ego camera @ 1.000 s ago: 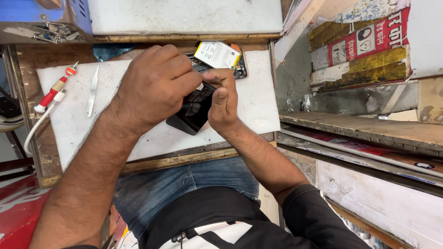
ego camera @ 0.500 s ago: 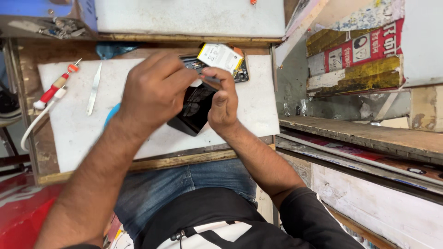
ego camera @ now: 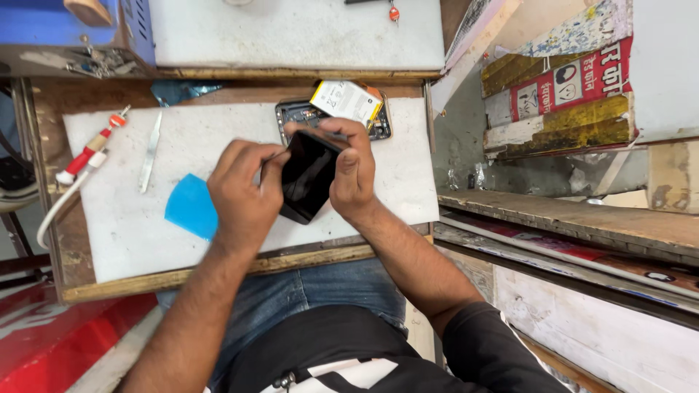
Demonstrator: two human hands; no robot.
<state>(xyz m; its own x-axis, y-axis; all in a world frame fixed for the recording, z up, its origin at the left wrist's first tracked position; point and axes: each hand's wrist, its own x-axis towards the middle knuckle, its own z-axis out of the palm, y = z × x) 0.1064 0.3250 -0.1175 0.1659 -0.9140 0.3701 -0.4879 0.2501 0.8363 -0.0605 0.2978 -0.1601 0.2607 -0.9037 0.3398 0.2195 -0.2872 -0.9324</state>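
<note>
A white mat covers most of the wooden surface, which has a raised wooden lip along its near edge. Beyond it, at 12 o'clock, sits a second pale slab, with a blue box at 11 o'clock. At 3 o'clock the room shows stacked worn planks and a wall with a torn red and yellow poster.

The black phone is held just above the mat near its middle. Its long axis runs from about 1 o'clock down to 7 o'clock, dark glass face up, the far end pointing at an opened phone shell with a white and yellow battery lying at 12 o'clock.

The left hand is clenched on the phone's left edge and seems to pinch a thin tool against it, though the tool is too small to be sure of. The right hand clasps the phone's right edge and top corner, fingers curled over the far end.

On the mat at 9 o'clock lies a blue triangular pick, apart from the hands. Farther left are metal tweezers and a red and white handled tool.
</note>
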